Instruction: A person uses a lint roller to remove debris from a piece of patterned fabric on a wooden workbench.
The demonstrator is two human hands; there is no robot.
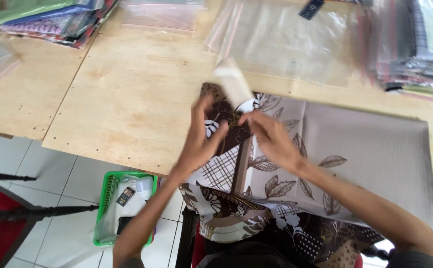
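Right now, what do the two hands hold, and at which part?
Both the left hand and right hand pinch the brown patterned cloth at its folded upper edge. The blurred white object above them: who holds it cannot be told.

A green basket point(106, 198) sits on the tiled floor point(62, 183); bagged fabric stacks point(410, 44) line the plywood table point(127, 99).

You worked at a bare plywood table point(127, 99). A grey leaf-patterned cloth point(370, 149) lay on it at four o'clock, hanging over the near edge. Clear plastic bags point(286, 39) lay at twelve o'clock. A stack of folded cloths point(53, 17) sat at ten o'clock, and a pile of bagged cloths point(415, 44) at two o'clock.
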